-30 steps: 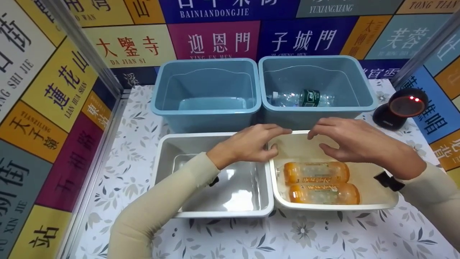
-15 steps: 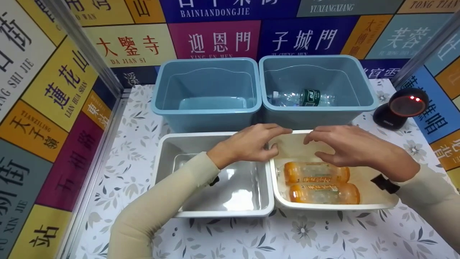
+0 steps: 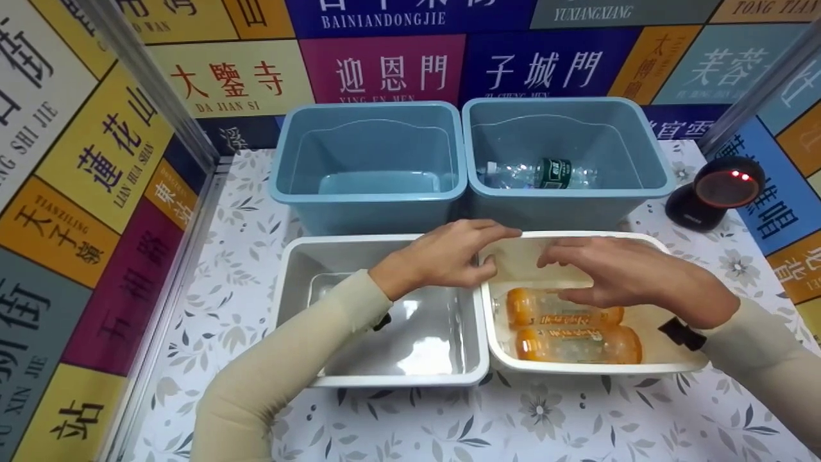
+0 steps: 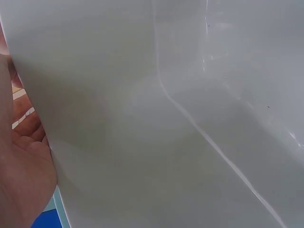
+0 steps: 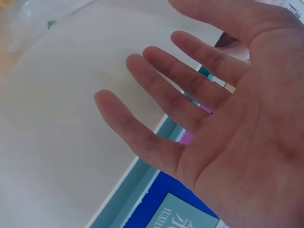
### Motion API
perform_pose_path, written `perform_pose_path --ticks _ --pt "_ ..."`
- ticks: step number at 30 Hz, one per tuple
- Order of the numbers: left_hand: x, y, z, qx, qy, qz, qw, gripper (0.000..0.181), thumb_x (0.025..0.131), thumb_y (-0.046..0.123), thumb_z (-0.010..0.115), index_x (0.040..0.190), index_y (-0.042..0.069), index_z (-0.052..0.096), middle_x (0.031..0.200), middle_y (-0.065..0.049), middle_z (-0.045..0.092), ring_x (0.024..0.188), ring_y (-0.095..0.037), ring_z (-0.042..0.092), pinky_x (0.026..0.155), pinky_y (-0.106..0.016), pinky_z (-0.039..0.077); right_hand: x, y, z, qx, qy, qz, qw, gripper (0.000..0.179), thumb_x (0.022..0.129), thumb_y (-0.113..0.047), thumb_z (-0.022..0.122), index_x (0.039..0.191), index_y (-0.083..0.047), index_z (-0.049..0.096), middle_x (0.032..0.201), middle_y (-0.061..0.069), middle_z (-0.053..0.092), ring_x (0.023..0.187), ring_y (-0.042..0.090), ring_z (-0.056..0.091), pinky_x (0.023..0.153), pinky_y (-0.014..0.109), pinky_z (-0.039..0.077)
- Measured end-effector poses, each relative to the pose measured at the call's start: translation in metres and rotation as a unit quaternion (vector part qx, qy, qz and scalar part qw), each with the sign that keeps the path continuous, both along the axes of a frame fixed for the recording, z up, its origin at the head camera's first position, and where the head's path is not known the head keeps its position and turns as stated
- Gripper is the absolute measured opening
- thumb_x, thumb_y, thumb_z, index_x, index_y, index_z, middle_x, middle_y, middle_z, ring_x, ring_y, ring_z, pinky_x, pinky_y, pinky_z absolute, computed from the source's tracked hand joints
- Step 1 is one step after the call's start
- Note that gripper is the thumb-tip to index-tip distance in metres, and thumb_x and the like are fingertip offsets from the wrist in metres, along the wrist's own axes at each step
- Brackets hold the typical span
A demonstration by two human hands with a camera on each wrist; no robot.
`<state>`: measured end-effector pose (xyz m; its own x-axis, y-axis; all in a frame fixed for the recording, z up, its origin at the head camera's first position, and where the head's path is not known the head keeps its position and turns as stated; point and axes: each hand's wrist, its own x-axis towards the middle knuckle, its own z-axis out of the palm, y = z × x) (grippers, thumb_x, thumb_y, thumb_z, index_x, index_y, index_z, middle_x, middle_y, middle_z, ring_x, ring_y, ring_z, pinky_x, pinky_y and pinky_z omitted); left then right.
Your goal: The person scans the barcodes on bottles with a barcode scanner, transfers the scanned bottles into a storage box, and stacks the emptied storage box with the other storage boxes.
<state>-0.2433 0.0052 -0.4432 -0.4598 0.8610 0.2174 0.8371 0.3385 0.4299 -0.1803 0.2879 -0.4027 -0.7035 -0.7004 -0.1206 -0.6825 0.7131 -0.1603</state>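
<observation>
Head cam: left hand and right hand look loose, empty, and I reckon grabbing those orange-labelled bottles isn't done yet.

A booth-like workstation, set in premises that cannot be identified, is walled on three sides by glossy multicoloured panels printed with Chinese place names and romanised spellings, joined at the visible left corner by a silver metal post. Inside stands a table covered in white leaf-and-flower-patterned material, with two blue rectangular plastic bins toward its back edge and a grey plastic tub beside a cream plastic tub nearer the front. A black round-headed device with red lights occupies the right edge near the back corner.
</observation>
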Motion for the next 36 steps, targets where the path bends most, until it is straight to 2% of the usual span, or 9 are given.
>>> perform_pose_path --ticks 5,13,17,20,25,30,36 --pt "-0.001 0.000 -0.001 0.007 0.004 -0.006 1.0000 0.058 0.089 0.023 0.054 0.147 0.016 0.051 0.139 -0.004 0.062 0.098 -0.011 0.062 0.089 -0.026 0.055 -0.001 -0.001 -0.010 -0.018 -0.015 0.012 0.9996 0.053 0.077 -0.028 0.084 0.125 -0.019 0.063 0.121 0.000 0.068 0.101 0.016 0.065 0.085 0.038 0.057" --pt "-0.001 0.000 0.001 0.014 -0.002 -0.010 0.9999 0.058 0.089 0.023 0.054 0.146 0.016 0.052 0.138 -0.004 0.062 0.094 -0.011 0.062 0.084 -0.023 0.054 0.000 -0.001 -0.021 -0.004 -0.053 -0.015 0.9985 0.061 0.074 -0.025 0.085 0.131 -0.017 0.061 0.128 0.004 0.066 0.109 0.021 0.065 0.091 0.042 0.056" --pt "-0.001 0.000 0.002 0.018 -0.003 -0.008 0.9998 0.056 0.089 0.022 0.053 0.145 0.015 0.053 0.137 -0.004 0.063 0.092 -0.011 0.062 0.082 -0.021 0.054 0.000 0.000 -0.026 -0.003 -0.062 -0.014 0.9980 0.064 0.075 -0.026 0.084 0.133 -0.015 0.061 0.132 0.005 0.064 0.116 0.024 0.063 0.097 0.045 0.054" --pt "0.000 0.000 0.003 0.017 -0.008 -0.003 0.9998 0.056 0.089 0.023 0.054 0.144 0.016 0.054 0.137 -0.002 0.063 0.097 -0.010 0.063 0.086 -0.022 0.054 0.000 0.001 -0.029 -0.003 -0.069 -0.010 0.9976 0.065 0.076 -0.028 0.084 0.135 -0.013 0.060 0.133 0.006 0.063 0.119 0.025 0.062 0.099 0.046 0.053" --pt "-0.001 0.000 0.004 0.016 -0.035 0.006 0.9992 0.055 0.088 0.023 0.056 0.143 0.018 0.056 0.138 0.001 0.062 0.108 -0.009 0.061 0.091 -0.022 0.053 0.000 0.001 -0.034 -0.003 -0.074 0.001 0.9973 0.066 0.078 -0.029 0.083 0.137 -0.014 0.058 0.136 0.006 0.062 0.121 0.026 0.061 0.100 0.048 0.052" --pt "-0.001 -0.001 0.005 0.022 -0.064 0.015 0.9976 0.054 0.087 0.024 0.058 0.140 0.020 0.059 0.137 0.004 0.063 0.112 -0.007 0.060 0.093 -0.022 0.052 0.001 0.002 -0.037 -0.008 -0.061 0.012 0.9980 0.069 0.077 -0.025 0.084 0.140 -0.014 0.056 0.136 0.006 0.061 0.122 0.026 0.060 0.099 0.047 0.053" --pt "-0.001 -0.002 0.006 0.025 -0.078 0.019 0.9964 0.052 0.088 0.022 0.059 0.140 0.021 0.059 0.137 0.006 0.062 0.116 -0.006 0.058 0.100 -0.023 0.050 0.001 0.002 -0.040 -0.007 -0.062 0.021 0.9978 0.069 0.079 -0.025 0.083 0.141 -0.017 0.055 0.137 0.004 0.061 0.123 0.025 0.060 0.101 0.047 0.051"
